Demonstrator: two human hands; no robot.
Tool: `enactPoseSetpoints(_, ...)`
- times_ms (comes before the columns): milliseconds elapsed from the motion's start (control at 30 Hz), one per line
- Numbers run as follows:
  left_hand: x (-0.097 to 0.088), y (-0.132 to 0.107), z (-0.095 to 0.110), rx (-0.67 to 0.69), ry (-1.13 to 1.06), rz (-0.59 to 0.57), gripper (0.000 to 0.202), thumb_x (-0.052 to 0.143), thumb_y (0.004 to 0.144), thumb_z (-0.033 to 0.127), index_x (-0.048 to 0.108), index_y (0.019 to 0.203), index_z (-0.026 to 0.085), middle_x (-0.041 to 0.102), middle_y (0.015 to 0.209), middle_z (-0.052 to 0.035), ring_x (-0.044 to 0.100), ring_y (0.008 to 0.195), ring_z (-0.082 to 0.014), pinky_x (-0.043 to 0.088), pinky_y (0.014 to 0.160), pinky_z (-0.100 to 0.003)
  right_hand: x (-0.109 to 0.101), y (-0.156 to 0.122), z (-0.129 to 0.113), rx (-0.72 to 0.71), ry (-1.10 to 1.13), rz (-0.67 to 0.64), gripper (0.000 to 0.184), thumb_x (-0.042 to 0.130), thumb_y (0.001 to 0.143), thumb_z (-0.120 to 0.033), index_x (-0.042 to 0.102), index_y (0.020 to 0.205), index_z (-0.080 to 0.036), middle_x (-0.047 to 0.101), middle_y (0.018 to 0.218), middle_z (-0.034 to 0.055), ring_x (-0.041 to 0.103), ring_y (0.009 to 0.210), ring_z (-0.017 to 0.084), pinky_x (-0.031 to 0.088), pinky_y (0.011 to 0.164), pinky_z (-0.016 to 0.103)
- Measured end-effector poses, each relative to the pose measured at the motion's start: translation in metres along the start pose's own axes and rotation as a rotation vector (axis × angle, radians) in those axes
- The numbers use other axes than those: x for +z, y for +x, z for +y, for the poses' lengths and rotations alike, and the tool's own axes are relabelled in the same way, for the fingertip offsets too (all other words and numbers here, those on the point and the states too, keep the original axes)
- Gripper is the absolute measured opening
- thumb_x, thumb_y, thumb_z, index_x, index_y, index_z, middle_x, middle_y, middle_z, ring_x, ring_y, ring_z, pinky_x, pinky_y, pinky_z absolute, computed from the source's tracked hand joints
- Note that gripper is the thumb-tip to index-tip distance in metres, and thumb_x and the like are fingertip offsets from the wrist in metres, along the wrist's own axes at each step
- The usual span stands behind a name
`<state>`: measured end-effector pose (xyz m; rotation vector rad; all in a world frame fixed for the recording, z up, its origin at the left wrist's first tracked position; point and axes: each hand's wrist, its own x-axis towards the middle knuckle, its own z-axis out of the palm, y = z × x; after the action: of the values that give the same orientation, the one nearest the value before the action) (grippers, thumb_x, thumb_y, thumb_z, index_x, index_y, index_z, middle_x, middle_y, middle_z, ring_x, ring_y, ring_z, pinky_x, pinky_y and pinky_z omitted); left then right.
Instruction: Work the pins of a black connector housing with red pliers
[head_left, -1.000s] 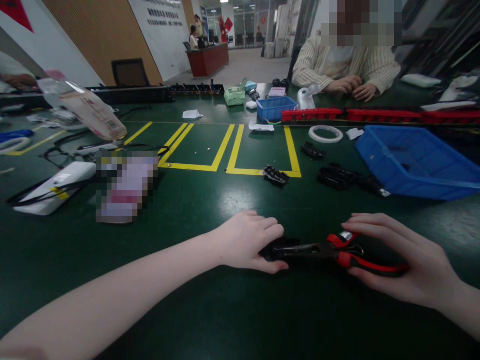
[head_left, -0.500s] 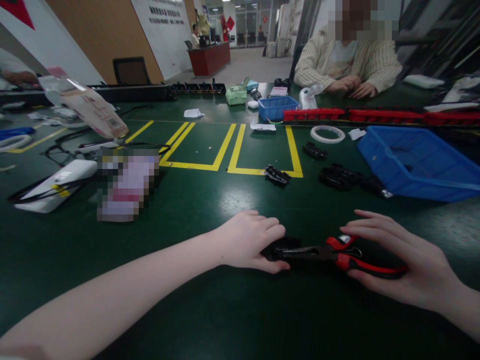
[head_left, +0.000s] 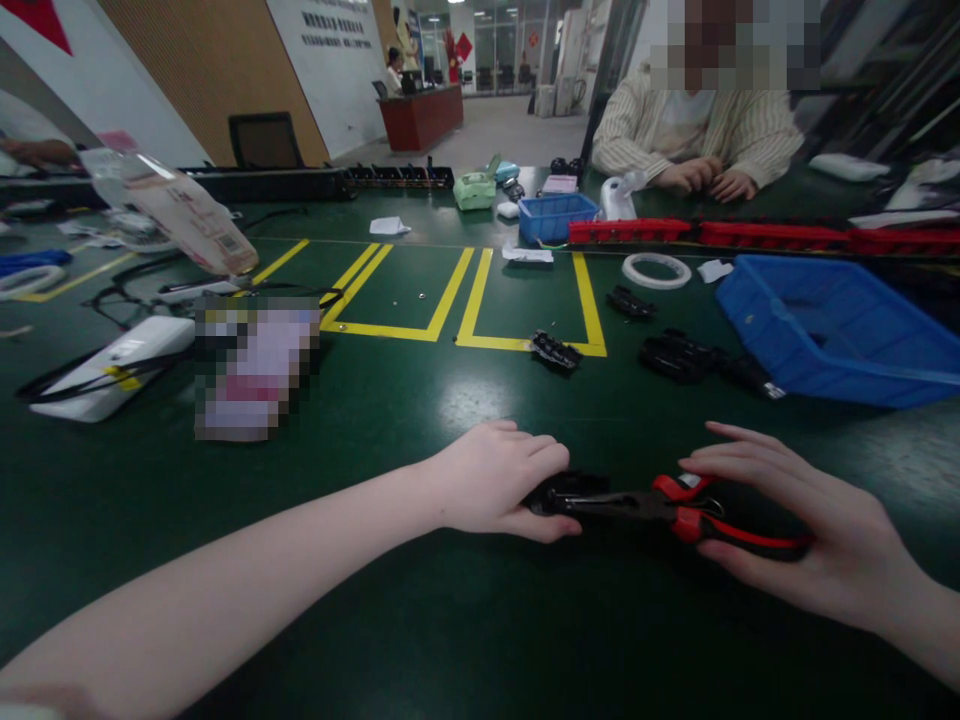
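Observation:
My left hand (head_left: 502, 480) is closed around a small black part (head_left: 559, 492) low over the green table (head_left: 360, 620), its fingers hiding much of that piece. In my right hand (head_left: 817, 530) are red-handled long-nose pliers (head_left: 686, 510), held by their grips. The dark jaws point left and meet the black part beside my left thumb; whether they pinch it I cannot tell. Beyond my hands lie a black part (head_left: 555, 350) across the yellow tape line, a smaller black piece (head_left: 630, 302) and a larger black piece (head_left: 675, 355).
A blue bin (head_left: 840, 330) stands at the right, with a white tape roll (head_left: 656, 270) to its left. Farther back are red strips (head_left: 772, 235) and a small blue basket (head_left: 556, 215). At the left lies a white box-like object (head_left: 112, 370). A person (head_left: 697, 130) sits opposite.
Both hands and the pliers keep nearly the same place. The whole view has shifted very slightly.

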<state>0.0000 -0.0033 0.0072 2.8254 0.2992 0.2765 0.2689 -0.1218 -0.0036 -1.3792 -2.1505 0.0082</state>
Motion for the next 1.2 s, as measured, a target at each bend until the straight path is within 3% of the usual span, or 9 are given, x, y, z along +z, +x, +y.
enactPoseSetpoints(167, -0.001, 0.000, 0.000, -0.013, -0.058, 0.012, 0.035, 0.057, 0.084, 0.051, 0.046, 0.084, 0.018, 0.056, 0.072, 0.0043, 0.053, 0.058, -0.0120, 0.034, 0.056, -0.025, -0.002, 0.005, -0.002, -0.029, -0.013, 0.003, 0.038, 0.060, 0.076, -0.040, 0.052, 0.111, -0.029, 0.068, 0.099, 0.0029, 0.064, 0.094, 0.028, 0.034, 0.106, 0.053)
enactPoseSetpoints(267, -0.001, 0.000, -0.001, -0.016, -0.075, 0.014, 0.034, 0.057, 0.084, 0.050, 0.046, 0.084, 0.018, 0.056, 0.071, 0.0047, 0.054, 0.058, -0.0121, 0.035, 0.057, -0.025, -0.003, 0.006, -0.003, -0.046, -0.067, 0.016, 0.037, 0.062, 0.074, -0.039, 0.054, 0.108, -0.028, 0.068, 0.099, 0.0036, 0.062, 0.099, 0.029, 0.027, 0.107, 0.056)
enactPoseSetpoints(533, 0.000, 0.001, -0.002, -0.028, -0.076, 0.016, 0.042, 0.059, 0.080, 0.058, 0.046, 0.081, 0.018, 0.058, 0.071, 0.0046, 0.055, 0.059, -0.0118, 0.034, 0.056, -0.024, -0.007, 0.003, -0.002, -0.172, -0.307, -0.008, 0.043, 0.061, 0.073, -0.040, 0.051, 0.113, -0.028, 0.068, 0.097, 0.0051, 0.059, 0.100, 0.035, 0.031, 0.098, 0.058)
enactPoseSetpoints(800, 0.001, 0.000, -0.001, 0.000, -0.021, 0.021, 0.046, 0.056, 0.080, 0.062, 0.049, 0.087, 0.017, 0.061, 0.079, 0.0025, 0.058, 0.065, -0.0133, 0.034, 0.057, -0.025, -0.003, 0.005, -0.011, -0.126, -0.275, 0.029, 0.035, 0.056, 0.078, -0.041, 0.051, 0.109, -0.027, 0.068, 0.094, 0.0068, 0.059, 0.097, 0.036, 0.032, 0.095, 0.061)
enactPoseSetpoints(1200, 0.002, 0.001, -0.001, 0.011, 0.032, 0.035, 0.045, 0.057, 0.080, 0.061, 0.049, 0.082, 0.017, 0.060, 0.075, 0.0030, 0.054, 0.058, -0.0125, 0.034, 0.055, -0.025, -0.006, 0.005, -0.005, -0.109, -0.259, 0.056, 0.034, 0.058, 0.076, -0.041, 0.054, 0.108, -0.029, 0.068, 0.094, 0.0054, 0.060, 0.098, 0.035, 0.031, 0.097, 0.060)
